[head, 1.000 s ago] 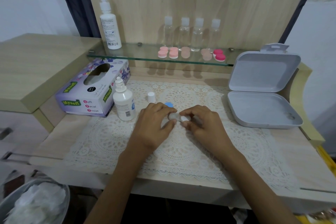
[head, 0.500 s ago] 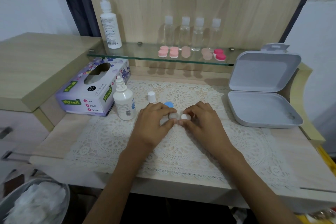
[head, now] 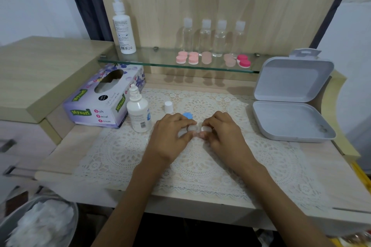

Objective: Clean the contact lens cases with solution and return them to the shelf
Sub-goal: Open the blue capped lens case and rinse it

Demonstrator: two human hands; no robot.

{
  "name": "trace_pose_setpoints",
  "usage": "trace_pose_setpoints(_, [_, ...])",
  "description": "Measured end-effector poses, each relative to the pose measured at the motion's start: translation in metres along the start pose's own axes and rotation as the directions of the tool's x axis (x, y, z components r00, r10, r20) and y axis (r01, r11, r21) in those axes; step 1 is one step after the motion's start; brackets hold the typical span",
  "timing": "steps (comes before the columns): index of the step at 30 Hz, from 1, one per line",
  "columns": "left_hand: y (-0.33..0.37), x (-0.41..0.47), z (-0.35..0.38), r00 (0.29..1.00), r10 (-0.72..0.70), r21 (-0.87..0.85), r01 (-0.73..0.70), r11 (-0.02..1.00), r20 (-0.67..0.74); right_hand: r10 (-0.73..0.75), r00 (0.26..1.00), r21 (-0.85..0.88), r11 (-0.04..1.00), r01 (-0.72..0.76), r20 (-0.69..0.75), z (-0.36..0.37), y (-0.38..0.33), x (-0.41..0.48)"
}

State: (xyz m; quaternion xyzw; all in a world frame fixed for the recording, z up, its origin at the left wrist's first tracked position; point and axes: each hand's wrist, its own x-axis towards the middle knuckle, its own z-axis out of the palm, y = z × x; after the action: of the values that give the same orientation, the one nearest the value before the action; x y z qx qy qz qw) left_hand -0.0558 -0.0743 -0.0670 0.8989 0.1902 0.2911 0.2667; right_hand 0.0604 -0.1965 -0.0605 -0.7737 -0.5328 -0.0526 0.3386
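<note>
My left hand (head: 172, 136) and right hand (head: 222, 134) met over the far middle of the lace mat (head: 200, 166). Both had their fingers curled in, pinching the white lens case (head: 192, 128) between them, the left on one end and the right on the other. The case sat low over the mat; I could not tell whether it touched the lace. A blue cap (head: 187, 115) lay on the mat just beyond my left fingers. The small solution bottle (head: 138, 112) stood upright and uncapped at the mat's far left corner, with its white cap (head: 168, 107) standing on the mat beside it. The tissue box (head: 100, 102) sat off the mat's left edge, and an open grey box (head: 289, 110) sat at the mat's far right corner. Above and behind the mat, the glass shelf (head: 160, 60) carried the pink lens cases (head: 187, 59), four clear bottles (head: 212, 36) and a tall white bottle (head: 122, 28).
</note>
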Motion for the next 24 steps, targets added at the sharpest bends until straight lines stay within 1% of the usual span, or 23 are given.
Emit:
trace_pose_setpoints(7, [0.0013,0.0001,-0.0002,1.0,-0.003,-0.004,0.003,1.0,-0.009,-0.004,1.0,0.043,0.999,0.005,-0.026,0.0017,0.0,-0.0026])
trace_pose_setpoints(12, [0.0021,0.0003,-0.0005,1.0,0.0,0.0,0.0,1.0,-0.008,0.023,0.999,0.082,0.996,-0.021,-0.025,0.0002,-0.0024,-0.005])
trace_pose_setpoints(17, [0.0026,-0.0003,-0.0016,1.0,-0.004,-0.006,0.004,1.0,-0.002,0.054,0.995,0.063,0.997,-0.049,-0.086,-0.001,-0.0032,-0.0061])
trace_pose_setpoints(19, [0.003,-0.0005,-0.002,1.0,-0.009,-0.01,0.009,1.0,0.0,0.068,0.994,0.061,0.996,-0.063,-0.084,-0.002,-0.0026,-0.0061])
trace_pose_setpoints(24, [0.0032,-0.0008,-0.0024,1.0,-0.011,-0.013,0.011,1.0,0.011,0.05,0.996,0.052,0.998,-0.046,-0.068,-0.0013,-0.0026,-0.0058])
